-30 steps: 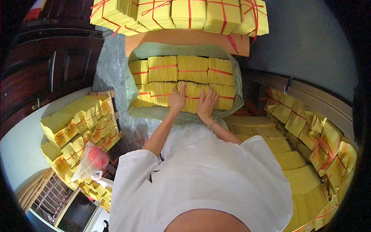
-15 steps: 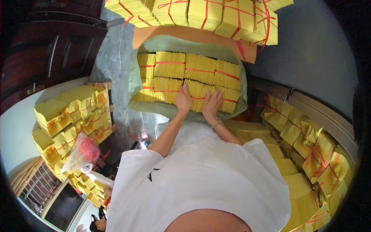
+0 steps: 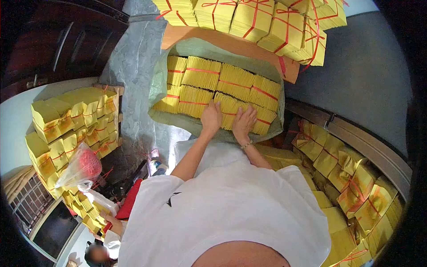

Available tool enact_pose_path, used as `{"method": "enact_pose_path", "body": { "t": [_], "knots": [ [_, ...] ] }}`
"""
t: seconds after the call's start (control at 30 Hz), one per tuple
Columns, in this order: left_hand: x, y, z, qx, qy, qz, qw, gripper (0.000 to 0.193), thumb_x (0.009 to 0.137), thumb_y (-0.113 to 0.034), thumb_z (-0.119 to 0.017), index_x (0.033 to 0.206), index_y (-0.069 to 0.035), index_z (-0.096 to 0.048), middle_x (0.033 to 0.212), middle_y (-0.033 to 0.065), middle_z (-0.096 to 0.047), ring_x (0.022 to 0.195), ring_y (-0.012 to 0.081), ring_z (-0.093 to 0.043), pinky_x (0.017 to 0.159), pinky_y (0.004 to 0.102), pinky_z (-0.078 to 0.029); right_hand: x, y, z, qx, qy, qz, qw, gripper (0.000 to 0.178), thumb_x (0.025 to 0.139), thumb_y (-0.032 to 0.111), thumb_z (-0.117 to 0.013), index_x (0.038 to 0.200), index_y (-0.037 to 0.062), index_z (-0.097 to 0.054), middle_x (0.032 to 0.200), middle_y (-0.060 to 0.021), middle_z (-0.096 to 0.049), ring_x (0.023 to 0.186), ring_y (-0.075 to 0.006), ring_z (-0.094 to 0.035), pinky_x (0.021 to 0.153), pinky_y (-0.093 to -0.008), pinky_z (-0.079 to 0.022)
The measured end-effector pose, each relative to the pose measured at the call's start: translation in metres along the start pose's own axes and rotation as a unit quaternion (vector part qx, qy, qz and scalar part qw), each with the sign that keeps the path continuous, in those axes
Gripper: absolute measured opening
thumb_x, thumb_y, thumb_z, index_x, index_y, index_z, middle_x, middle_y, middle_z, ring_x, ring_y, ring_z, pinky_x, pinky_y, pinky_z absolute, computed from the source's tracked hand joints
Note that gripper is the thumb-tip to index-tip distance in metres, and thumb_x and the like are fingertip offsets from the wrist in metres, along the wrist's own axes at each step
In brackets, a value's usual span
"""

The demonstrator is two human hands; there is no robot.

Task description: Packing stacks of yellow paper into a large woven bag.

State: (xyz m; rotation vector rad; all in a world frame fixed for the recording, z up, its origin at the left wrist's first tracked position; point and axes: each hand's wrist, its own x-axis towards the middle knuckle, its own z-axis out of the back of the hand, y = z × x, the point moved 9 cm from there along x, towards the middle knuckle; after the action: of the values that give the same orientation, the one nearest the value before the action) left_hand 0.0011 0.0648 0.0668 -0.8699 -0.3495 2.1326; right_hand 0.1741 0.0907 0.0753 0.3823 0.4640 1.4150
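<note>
A pale green woven sack [image 3: 159, 91] holds two rows of yellow paper bundles, each with a red tie around it. My left hand [image 3: 211, 119] is at the near row, its fingers bent into the gap at the left side of one bundle [image 3: 227, 103]. Those fingertips are partly hidden between the papers. On the right part of the same bundle lies my right hand [image 3: 244, 124], fingers spread over the top edges of the sheets. A beaded bracelet circles my right wrist.
Tied yellow stacks [image 3: 253, 20] stand on a brown board [image 3: 178, 36] beyond the sack. More stacks [image 3: 71, 115] rise at left, beside a clear bag of red string [image 3: 86, 167]. Others [image 3: 351, 173] line the right side. Another person [image 3: 100, 251] is at lower left.
The view has turned slightly, and more of the other person shows at lower left, with an arm near yellow papers. Both my hands stay on the same bundle.
</note>
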Motion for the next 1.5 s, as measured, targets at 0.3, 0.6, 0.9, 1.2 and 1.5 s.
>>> {"method": "enact_pose_path", "body": {
  "t": [0.3, 0.6, 0.9, 1.2, 1.5],
  "knots": [
    [-0.016, -0.002, -0.005, 0.09, -0.216, -0.07, 0.97, 0.045, 0.086, -0.02, -0.053, 0.127, -0.004, -0.042, 0.114, 0.0193, -0.047, 0.102, 0.0331, -0.045, 0.085, 0.0441, -0.035, 0.001, 0.012, -0.012, -0.023, -0.008, 0.038, 0.999, 0.045, 0.09, 0.027, -0.047, 0.122, -0.0036, -0.038, 0.106, -0.0219, -0.045, 0.102, -0.0371, -0.041, 0.086, -0.0469, -0.032],
    [-0.014, -0.002, -0.016, 0.115, -0.24, -0.103, 0.958, 0.053, 0.087, -0.019, -0.053, 0.136, -0.011, -0.036, 0.138, 0.0141, -0.033, 0.127, 0.0339, -0.03, 0.099, 0.0489, -0.023, 0.0, 0.011, -0.028, -0.062, -0.016, 0.063, 0.996, 0.046, 0.09, 0.026, -0.046, 0.126, -0.0006, -0.036, 0.107, -0.0208, -0.045, 0.102, -0.0362, -0.041, 0.087, -0.0477, -0.03],
    [0.004, 0.0, -0.017, 0.15, -0.124, -0.218, 0.956, 0.058, 0.085, -0.018, -0.048, 0.14, -0.009, -0.03, 0.146, 0.0094, -0.026, 0.135, 0.0311, -0.02, 0.107, 0.0514, -0.015, 0.0, 0.071, -0.032, -0.093, 0.132, 0.335, 0.928, 0.05, 0.09, 0.025, -0.046, 0.137, 0.0087, -0.035, 0.141, -0.0149, -0.031, 0.131, -0.0359, -0.025, 0.104, -0.0537, -0.018],
    [0.003, -0.002, -0.019, 0.117, -0.159, -0.211, 0.957, 0.06, 0.083, -0.019, -0.051, 0.139, -0.01, -0.033, 0.146, 0.0042, -0.028, 0.136, 0.0291, -0.022, 0.107, 0.0519, -0.016, 0.005, 0.06, -0.05, -0.107, 0.164, 0.344, 0.918, 0.051, 0.088, 0.027, -0.047, 0.136, 0.0136, -0.037, 0.145, -0.009, -0.028, 0.135, -0.0316, -0.022, 0.107, -0.0553, -0.014],
    [-0.01, 0.017, 0.047, -0.015, -0.122, -0.226, 0.966, 0.054, 0.09, -0.018, -0.045, 0.138, -0.001, -0.028, 0.144, 0.0186, -0.026, 0.134, 0.0338, -0.022, 0.108, 0.048, -0.016, 0.018, 0.048, -0.022, -0.035, 0.16, 0.309, 0.937, 0.054, 0.091, 0.028, -0.046, 0.137, 0.0038, -0.032, 0.145, -0.0139, -0.025, 0.135, -0.0342, -0.019, 0.107, -0.0549, -0.013]
  ]
}}
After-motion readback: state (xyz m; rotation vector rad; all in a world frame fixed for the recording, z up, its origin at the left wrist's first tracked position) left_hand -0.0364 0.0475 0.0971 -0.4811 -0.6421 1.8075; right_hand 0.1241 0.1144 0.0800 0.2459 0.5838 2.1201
